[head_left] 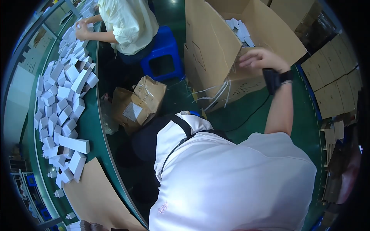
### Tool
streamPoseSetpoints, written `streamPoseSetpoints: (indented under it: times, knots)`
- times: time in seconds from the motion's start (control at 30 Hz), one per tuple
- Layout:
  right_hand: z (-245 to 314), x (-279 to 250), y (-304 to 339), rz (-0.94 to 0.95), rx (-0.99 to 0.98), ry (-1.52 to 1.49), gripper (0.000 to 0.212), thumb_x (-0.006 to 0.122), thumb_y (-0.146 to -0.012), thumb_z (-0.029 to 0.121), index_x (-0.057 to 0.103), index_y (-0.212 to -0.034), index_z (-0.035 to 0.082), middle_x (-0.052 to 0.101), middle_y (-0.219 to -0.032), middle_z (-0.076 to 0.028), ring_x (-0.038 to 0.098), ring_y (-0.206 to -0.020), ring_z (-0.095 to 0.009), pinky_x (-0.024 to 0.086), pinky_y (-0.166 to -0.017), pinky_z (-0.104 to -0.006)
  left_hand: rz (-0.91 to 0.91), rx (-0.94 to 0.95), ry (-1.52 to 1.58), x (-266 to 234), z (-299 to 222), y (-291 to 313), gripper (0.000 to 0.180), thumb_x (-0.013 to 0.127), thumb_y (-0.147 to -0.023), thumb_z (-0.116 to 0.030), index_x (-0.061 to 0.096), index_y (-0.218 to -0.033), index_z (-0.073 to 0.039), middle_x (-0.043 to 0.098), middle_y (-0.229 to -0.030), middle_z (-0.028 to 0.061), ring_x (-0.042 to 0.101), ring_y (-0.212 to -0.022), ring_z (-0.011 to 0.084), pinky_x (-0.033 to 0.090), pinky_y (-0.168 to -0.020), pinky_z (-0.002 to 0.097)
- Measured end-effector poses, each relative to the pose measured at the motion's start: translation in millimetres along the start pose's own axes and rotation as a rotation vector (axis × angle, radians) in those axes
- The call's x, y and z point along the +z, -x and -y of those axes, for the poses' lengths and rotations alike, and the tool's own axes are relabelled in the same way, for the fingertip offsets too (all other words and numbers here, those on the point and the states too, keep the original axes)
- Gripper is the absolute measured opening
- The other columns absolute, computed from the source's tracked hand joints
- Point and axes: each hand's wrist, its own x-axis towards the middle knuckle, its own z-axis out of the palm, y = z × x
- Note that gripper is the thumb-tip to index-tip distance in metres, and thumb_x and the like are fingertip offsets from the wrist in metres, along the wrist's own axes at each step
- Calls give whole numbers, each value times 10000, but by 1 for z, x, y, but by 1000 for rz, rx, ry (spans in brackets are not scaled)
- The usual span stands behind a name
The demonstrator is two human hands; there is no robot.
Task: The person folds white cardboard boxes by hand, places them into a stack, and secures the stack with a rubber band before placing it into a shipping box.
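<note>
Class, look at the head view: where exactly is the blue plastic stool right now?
The blue stool stands on the green floor at upper centre, under the seated co-worker, just left of the big open cardboard box.

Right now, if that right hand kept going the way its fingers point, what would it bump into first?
The right hand points leftward over the big cardboard box; it would probably meet that box's upright flap first, though depth is hard to judge.

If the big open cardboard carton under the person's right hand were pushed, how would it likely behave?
The carton would probably slide, not tip: it sits broad and low on the floor. Its open flaps likely flex under the right hand. Few small white boxes show inside, so perhaps light.
</note>
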Motion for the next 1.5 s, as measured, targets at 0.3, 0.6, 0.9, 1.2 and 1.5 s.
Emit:
streamPoseSetpoints:
  times: [0.3, 0.6, 0.9, 1.2, 1.5]
  knots:
    - [125, 162, -77, 1230, -1122, -261, 530, 691, -791, 336, 548, -1149, -27, 586, -1120, -187, 549, -1076, -291, 438, -892, -380, -182, -218, -1094, -11, 13, -7, 112, 602, -766, -167, 578, -856, -105, 571, -710, -39, 524, -530, 54, 375, -458, 181]
    - [209, 341, -151, 730, -971, -236, 679, 692, -769, 344, 379, -1303, 64, 553, -1113, -211, 574, -1007, -260, 462, -843, -336, -281, -1155, -1286, 47, -8, -53, 200, 656, -702, -105, 640, -900, -124, 635, -818, 81, 552, -499, 252, 390, -352, 425]
    - [368, 377, -168, 545, -1983, 321, 733, 758, -682, 338, 434, -1322, 189, 355, -1385, -167, 303, -1292, -349, 263, -1037, -467, -755, 325, -2938, 69, 8, 6, 707, 518, -761, -195, 262, -1382, 24, 482, -1208, 36, 509, -961, 118, 408, -807, 245]
    - [373, 536, -170, 1570, -1343, 855, 1172, 805, -535, 214, 69, -1446, 229, 388, -1347, -214, 477, -1145, -359, 396, -942, -364, -1689, -347, -2809, 58, -24, -21, 1000, 664, -516, -127, 120, -1335, 56, 527, -1077, 190, 554, -953, 250, 467, -817, 304]
    - [335, 574, -196, 1603, -1224, 483, 1203, 795, -563, 280, -18, -1448, 218, 435, -1256, -194, 552, -966, -264, 428, -872, -309, -1832, -902, -2623, 91, -43, -47, 722, 700, -509, -171, 466, -1127, 118, 579, -979, 187, 595, -854, 242, 483, -750, 285]
